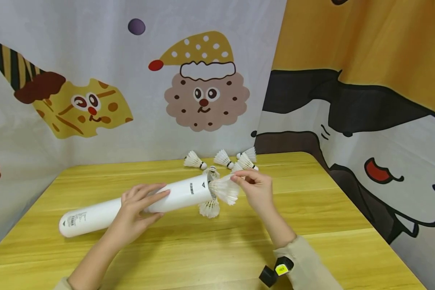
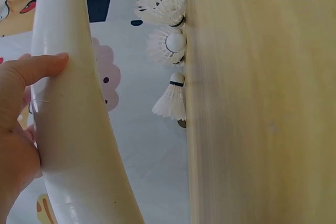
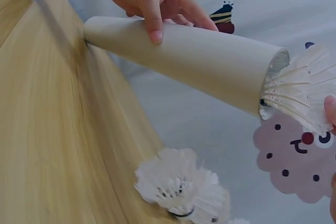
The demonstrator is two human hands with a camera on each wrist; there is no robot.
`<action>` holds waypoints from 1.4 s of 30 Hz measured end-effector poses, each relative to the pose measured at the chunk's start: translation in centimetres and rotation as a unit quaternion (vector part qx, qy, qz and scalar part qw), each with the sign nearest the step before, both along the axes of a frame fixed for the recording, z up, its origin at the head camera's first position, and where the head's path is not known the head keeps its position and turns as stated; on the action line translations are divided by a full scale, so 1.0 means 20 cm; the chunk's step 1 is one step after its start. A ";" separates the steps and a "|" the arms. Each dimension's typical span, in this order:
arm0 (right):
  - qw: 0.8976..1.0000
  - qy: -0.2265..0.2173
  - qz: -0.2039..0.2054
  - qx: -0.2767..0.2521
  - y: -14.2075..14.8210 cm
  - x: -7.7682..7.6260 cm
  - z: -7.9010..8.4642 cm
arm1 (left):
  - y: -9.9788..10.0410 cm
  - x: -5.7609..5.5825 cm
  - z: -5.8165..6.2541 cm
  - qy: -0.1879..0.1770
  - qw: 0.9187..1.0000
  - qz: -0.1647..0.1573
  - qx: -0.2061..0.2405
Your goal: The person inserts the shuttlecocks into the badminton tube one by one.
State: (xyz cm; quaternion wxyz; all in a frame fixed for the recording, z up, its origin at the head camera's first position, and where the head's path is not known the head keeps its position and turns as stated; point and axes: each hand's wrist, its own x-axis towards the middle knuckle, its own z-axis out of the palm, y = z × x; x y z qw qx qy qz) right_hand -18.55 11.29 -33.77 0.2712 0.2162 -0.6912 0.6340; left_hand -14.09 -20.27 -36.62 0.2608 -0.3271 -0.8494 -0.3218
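A long white shuttlecock tube [image 1: 183,196] slants above the table, its mouth raised toward the right. My left hand [image 1: 132,213] grips it around the middle, thumb on the near side and fingers over the top. At the mouth, a white feather shuttlecock [image 1: 224,189] has its base end inside the opening and its feather skirt sticking out. My right hand [image 1: 257,189] pinches the skirt's edge between thumb and fingers. In the right wrist view, the feathers [image 3: 307,90] spread out from the tube's rim, with only fingertips [image 3: 331,109] of that hand showing.
Several shuttlecocks [image 1: 194,160] lie along the table's back edge. Another shuttlecock [image 1: 209,209] lies just below the tube's mouth, and one [image 1: 212,172] shows behind it. A patterned curtain [image 1: 148,133] hangs behind the wooden table [image 1: 311,229].
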 end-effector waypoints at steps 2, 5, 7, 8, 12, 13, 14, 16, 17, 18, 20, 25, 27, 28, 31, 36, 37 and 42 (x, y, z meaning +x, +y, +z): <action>1.000 -0.011 -0.001 0.002 -0.03 0.02 0.02 | 0.00 0.00 0.00 0.000 1.000 -0.001 0.000; 1.000 -0.025 -0.004 0.002 -0.06 0.02 0.02 | 0.00 0.00 0.00 0.000 1.000 -0.001 -0.003; 0.999 -0.032 -0.009 0.001 -0.08 0.02 0.02 | 0.00 0.00 0.00 0.001 1.000 0.001 -0.004; 0.999 -0.034 -0.011 0.000 -0.08 0.02 0.02 | 0.00 0.00 -0.01 0.001 1.000 0.002 -0.005; 0.999 -0.045 -0.016 0.000 -0.10 0.02 0.01 | 0.00 -0.01 -0.01 0.002 1.000 0.005 -0.005; 0.999 -0.048 -0.016 0.002 -0.11 0.02 0.01 | 0.00 -0.01 0.00 0.001 1.000 0.005 -0.003; 0.999 -0.050 -0.014 0.004 -0.11 0.03 0.01 | 0.00 -0.01 0.00 0.002 1.000 0.003 -0.003; 0.999 -0.052 -0.004 0.014 -0.13 0.03 0.00 | 0.00 0.00 0.00 -0.001 1.000 -0.005 -0.003; 0.998 -0.053 0.003 0.019 -0.14 0.04 0.00 | 0.01 0.00 0.00 -0.003 1.000 -0.010 -0.003; 0.998 -0.053 0.009 0.023 -0.14 0.04 -0.01 | 0.01 0.00 0.00 -0.005 1.000 -0.014 -0.005; 0.998 -0.053 0.018 0.030 -0.16 0.04 -0.01 | 0.01 0.00 0.00 -0.008 1.000 -0.020 -0.007; 0.998 -0.062 0.021 0.023 -0.20 0.06 -0.01 | 0.01 0.00 0.00 -0.005 1.000 -0.021 -0.006; 0.997 -0.067 0.022 0.016 -0.21 0.06 -0.01 | 0.01 0.00 0.00 -0.005 1.000 -0.022 -0.005; 0.997 -0.069 0.023 0.012 -0.22 0.06 -0.02 | 0.01 0.00 -0.01 -0.005 1.000 -0.023 -0.004; 0.997 -0.070 0.019 0.009 -0.23 0.05 -0.04 | 0.00 0.00 -0.01 -0.005 1.000 -0.025 -0.003; 0.995 -0.089 0.010 0.037 -0.25 0.00 -0.14 | 0.01 0.00 -0.01 -0.006 1.000 -0.021 -0.002; 0.995 -0.091 0.006 0.045 -0.26 -0.01 -0.16 | 0.01 0.00 -0.02 -0.007 1.000 -0.020 -0.003; 0.995 -0.042 -0.024 0.083 -0.25 -0.02 -0.19 | 0.01 0.00 -0.01 -0.011 1.000 -0.010 -0.005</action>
